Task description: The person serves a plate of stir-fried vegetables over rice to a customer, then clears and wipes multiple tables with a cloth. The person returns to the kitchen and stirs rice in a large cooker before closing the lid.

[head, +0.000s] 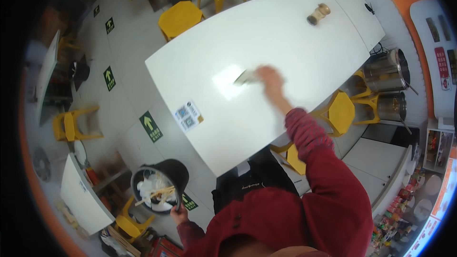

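Over the middle of a white table [221,125], my right hand [272,81] holds a greyish cloth [245,77] against the top; both are blurred. My left hand [179,215], low on the left, grips the rim of a dark trash bin [175,171]. The bin is tilted and holds used wooden chopsticks [160,194], white plastic and other waste. A small container with a dark end [319,14] stands near the far right of the table. A printed card with square codes [188,116] lies flat at the near left edge.
Yellow stools [180,18] stand along the far side, and others [339,113] at the right. Two steel pots [387,71] are by the right wall. Green floor signs with arrows [151,126] run down the left. Another white table [84,196] is at lower left.
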Action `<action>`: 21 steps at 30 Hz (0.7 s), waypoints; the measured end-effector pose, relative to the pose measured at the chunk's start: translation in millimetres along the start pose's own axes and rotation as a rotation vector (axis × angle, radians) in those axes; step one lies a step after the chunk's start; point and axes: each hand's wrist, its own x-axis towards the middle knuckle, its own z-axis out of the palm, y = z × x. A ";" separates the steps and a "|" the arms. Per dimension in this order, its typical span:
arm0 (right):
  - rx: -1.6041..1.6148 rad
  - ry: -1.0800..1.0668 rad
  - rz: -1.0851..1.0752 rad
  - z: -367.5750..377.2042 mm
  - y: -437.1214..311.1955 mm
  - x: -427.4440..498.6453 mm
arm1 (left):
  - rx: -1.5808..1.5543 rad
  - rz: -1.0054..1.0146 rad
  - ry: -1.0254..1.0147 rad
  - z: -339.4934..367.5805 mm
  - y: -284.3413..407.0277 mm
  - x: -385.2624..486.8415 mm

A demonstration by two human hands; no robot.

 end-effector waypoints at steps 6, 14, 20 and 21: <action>-0.801 0.260 0.779 -123.1 233.9 47.3 | -0.381 -0.007 0.099 53.2 -24.0 -47.0; -0.185 0.208 0.208 73.7 120.4 204.9 | -0.751 0.031 0.213 98.9 -52.6 -97.4; 0.110 -0.196 -0.478 86.5 138.6 283.0 | -0.855 0.114 0.317 120.9 -79.6 -132.8; 0.086 -0.221 -0.338 76.4 170.6 300.0 | -0.838 0.085 0.279 122.9 -83.8 -137.1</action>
